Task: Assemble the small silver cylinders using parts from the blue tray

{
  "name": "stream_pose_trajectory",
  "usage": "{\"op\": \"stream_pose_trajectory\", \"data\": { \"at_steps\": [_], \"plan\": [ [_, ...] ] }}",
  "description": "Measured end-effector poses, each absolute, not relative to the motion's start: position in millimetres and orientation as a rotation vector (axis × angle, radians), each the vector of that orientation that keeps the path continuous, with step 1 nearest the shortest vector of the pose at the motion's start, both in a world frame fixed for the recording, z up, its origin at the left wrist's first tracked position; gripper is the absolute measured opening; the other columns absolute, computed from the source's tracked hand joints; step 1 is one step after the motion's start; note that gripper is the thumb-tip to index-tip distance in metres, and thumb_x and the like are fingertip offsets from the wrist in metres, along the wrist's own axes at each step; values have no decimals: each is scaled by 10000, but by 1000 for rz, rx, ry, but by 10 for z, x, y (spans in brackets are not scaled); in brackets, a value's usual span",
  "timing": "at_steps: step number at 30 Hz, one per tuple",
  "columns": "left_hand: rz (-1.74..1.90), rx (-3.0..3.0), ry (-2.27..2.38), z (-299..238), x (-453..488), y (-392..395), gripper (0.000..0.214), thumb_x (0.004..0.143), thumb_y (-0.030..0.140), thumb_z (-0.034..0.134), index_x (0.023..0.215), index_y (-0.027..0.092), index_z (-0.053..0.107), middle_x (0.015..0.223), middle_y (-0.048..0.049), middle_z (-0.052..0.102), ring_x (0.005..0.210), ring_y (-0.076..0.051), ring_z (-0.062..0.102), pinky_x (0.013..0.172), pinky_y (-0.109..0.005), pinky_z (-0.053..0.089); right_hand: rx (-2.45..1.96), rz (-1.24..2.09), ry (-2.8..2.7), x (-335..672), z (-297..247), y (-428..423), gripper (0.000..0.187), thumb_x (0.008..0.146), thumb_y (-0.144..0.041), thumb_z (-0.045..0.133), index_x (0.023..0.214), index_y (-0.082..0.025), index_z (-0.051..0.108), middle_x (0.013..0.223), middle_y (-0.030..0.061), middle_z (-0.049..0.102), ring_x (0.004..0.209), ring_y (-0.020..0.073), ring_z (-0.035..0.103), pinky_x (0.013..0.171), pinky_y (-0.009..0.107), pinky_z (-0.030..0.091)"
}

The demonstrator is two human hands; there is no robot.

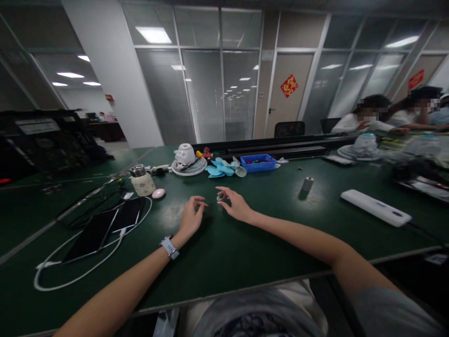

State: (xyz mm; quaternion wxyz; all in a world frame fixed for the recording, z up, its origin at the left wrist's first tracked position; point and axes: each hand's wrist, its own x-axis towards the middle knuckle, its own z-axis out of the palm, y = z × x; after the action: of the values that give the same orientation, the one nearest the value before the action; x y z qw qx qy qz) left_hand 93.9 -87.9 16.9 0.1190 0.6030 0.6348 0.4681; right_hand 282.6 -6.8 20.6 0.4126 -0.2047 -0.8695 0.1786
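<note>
Over the green table, my right hand has its thumb and fingers curved round a small round silvery part. The part is too small for me to tell its exact kind. Just to the left, my left hand is held with its fingers bent and apart, nothing in it, and a watch on the wrist. A short gap separates the two hands. Beyond them lie light blue fan blades and a white fan housing on its round grille.
A blue tray of small parts stands behind. To the right are a grey cylinder and a white power strip. A lidded jar, a pink oval object and cabled phones lie left. People sit far right.
</note>
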Motion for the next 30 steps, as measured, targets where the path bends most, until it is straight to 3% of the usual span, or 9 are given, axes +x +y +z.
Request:
{"op": "stream_pose_trajectory", "data": {
  "at_steps": [4, 8, 13, 18, 22, 30],
  "plan": [
    [1471, 2022, 1738, 246, 1075, -878, 240, 912, 333, 484, 1110, 218, 554, 1188, -81, 666, 1162, -227, 556, 983, -410, 404, -570, 442, -2194, 2825, 116, -86, 606, 862, -218, 605, 1412, -233, 350, 1250, 113, 570, 1076, 210, 596, 970, 415, 471],
    [1502, 2084, 1703, 317, 1202, -781, 344, 882, 352, 571, 1195, 220, 515, 1103, -68, 709, 1175, -238, 556, 999, -423, 376, -637, 508, -2212, 2833, 75, -73, 781, 834, -222, 641, 1479, -254, 200, 1248, 119, 572, 1024, 212, 626, 929, 424, 498],
    [1547, 2034, 1747, 333, 1271, -617, 334, 820, 336, 653, 1114, 218, 549, 963, -51, 738, 1101, -251, 605, 965, -431, 411, -726, 504, -2267, 2822, 79, -82, 799, 845, -228, 633, 1488, -239, 160, 1144, 115, 623, 945, 228, 647, 851, 437, 526],
    [1651, 1937, 1644, 403, 1251, -560, 317, 777, 322, 690, 1035, 216, 540, 983, -47, 717, 945, -209, 682, 889, -378, 488, -729, 473, -2276, 2817, 71, -90, 769, 857, -255, 621, 1481, -218, 173, 1170, 132, 611, 971, 240, 643, 860, 439, 519],
    [1728, 1861, 1624, 439, 1112, -661, 356, 774, 366, 691, 1043, 215, 513, 989, -57, 711, 932, -206, 701, 878, -367, 511, -718, 461, -2287, 2827, 105, -115, 739, 865, -275, 616, 1475, -212, 204, 1184, 133, 604, 1030, 246, 627, 892, 433, 504],
    [1271, 1731, 1732, 154, 929, -714, 465, 736, 391, 700, 1104, 211, 481, 885, -78, 754, 1019, -270, 687, 895, -435, 507, -686, 403, -2321, 2840, 125, -154, 465, 901, -288, 564, 1336, -186, 435, 1281, 136, 559, 1128, 249, 575, 952, 424, 469]
  ]
}}
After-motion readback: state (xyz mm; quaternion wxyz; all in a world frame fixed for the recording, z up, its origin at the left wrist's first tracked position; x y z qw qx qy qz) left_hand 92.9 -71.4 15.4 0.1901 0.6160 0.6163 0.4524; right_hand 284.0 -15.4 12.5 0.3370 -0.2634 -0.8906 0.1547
